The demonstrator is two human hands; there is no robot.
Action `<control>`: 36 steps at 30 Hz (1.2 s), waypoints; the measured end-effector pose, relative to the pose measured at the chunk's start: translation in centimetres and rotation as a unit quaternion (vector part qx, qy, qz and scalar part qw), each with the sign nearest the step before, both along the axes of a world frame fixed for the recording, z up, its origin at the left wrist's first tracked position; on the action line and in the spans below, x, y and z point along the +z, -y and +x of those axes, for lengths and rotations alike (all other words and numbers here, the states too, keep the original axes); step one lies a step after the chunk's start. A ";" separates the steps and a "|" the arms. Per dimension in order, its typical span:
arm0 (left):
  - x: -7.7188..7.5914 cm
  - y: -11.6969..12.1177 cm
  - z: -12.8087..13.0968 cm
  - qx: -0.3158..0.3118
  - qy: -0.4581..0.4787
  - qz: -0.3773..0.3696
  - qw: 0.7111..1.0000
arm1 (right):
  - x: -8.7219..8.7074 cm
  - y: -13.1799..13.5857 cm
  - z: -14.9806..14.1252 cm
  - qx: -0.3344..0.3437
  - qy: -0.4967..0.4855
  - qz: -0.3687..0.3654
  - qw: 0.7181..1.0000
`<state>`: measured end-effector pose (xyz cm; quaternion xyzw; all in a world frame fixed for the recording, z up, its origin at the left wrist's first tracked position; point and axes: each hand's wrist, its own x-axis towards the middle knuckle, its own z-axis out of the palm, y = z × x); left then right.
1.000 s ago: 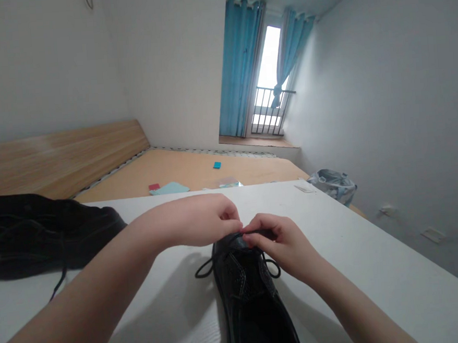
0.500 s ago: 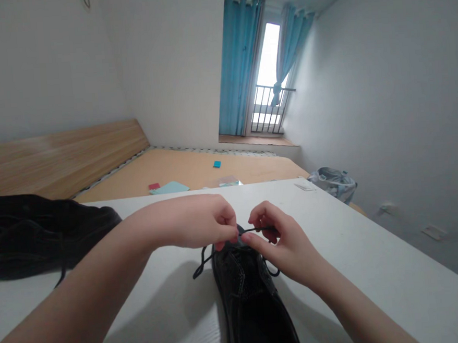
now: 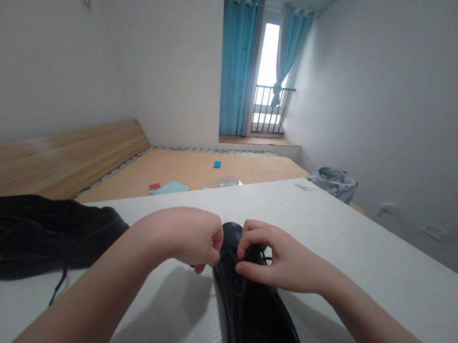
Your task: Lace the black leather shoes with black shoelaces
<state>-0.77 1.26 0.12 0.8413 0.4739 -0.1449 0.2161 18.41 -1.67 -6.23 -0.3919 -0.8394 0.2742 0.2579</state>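
Note:
A black lace-up shoe (image 3: 232, 317) rests on the white table, its toe pointing away from me and its opening towards me. My left hand (image 3: 198, 240) is closed beside the left edge of the shoe's front, pinching the black shoelace; most of the lace is hidden by the fingers. Over the lacing, my right hand (image 3: 274, 254) has thumb and forefinger closed at the eyelets on the lace. Dark lace loops show past its fingers on the right side of the shoe.
A second black shoe (image 3: 33, 237), its lace hanging loose, lies on the table (image 3: 360, 256) at the left, partly behind my left forearm. Beyond the table, a tan surface (image 3: 189, 161) carries flat coloured pieces. A patterned bag (image 3: 334, 185) stands off the table's right edge.
Both hands have come down nearer to me from the toe, baring the toe cap. My left hand has moved left, and my right hand has shifted to the eyelets.

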 end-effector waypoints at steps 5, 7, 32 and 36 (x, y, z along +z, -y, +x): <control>0.0 0.1 0.0 -0.011 -0.009 0.004 1.000 | 0.0 -0.3 0.0 0.020 -0.006 0.005 1.000; 0.1 0.1 0.0 -0.020 -0.005 -0.005 1.000 | 0.0 -0.3 0.0 0.023 -0.004 0.004 1.000; -0.7 -0.2 1.0 -0.031 0.078 0.081 0.993 | -1.4 -1.0 -0.3 -0.082 -0.083 -0.030 0.993; -0.4 -0.2 1.8 -0.007 0.190 0.112 0.975 | -1.2 -1.8 0.2 -0.095 -0.202 -0.040 0.974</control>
